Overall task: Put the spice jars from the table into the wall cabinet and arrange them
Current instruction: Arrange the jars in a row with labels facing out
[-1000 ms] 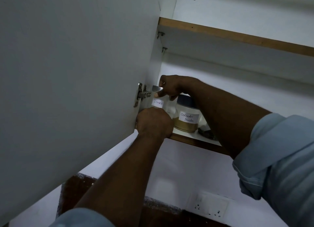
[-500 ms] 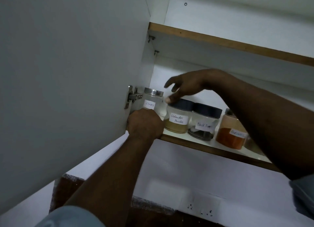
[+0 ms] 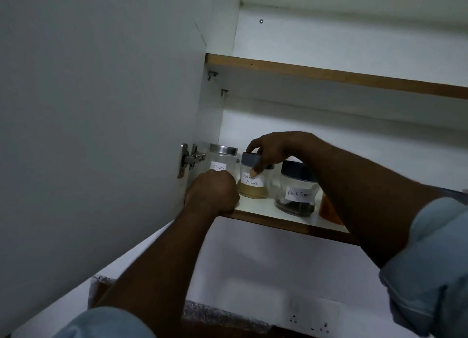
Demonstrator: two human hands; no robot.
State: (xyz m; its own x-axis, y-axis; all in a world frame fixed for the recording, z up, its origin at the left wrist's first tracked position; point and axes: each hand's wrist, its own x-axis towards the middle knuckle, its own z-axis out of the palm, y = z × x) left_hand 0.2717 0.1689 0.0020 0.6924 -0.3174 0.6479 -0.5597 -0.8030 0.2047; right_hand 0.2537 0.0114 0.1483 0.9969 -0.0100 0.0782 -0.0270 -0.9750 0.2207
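Two hands at the white lower shelf [image 3: 268, 207], centre frame | left hand [image 3: 212, 194] curled round the base of the clear glass Cloves jar with silver metal lid [image 3: 223, 157], beside the steel door hinge [image 3: 188, 159] | right hand [image 3: 276, 150] pinches the dark grey lid of the tan-filled Coriander Powder jar [image 3: 253, 187], just right of it | dark-lidded Black Pepper jar [image 3: 296, 190] and orange-filled jar [image 3: 326, 209] stand further right.

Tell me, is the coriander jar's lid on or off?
On. The grey lid sits atop the coriander jar, gripped by the right hand.
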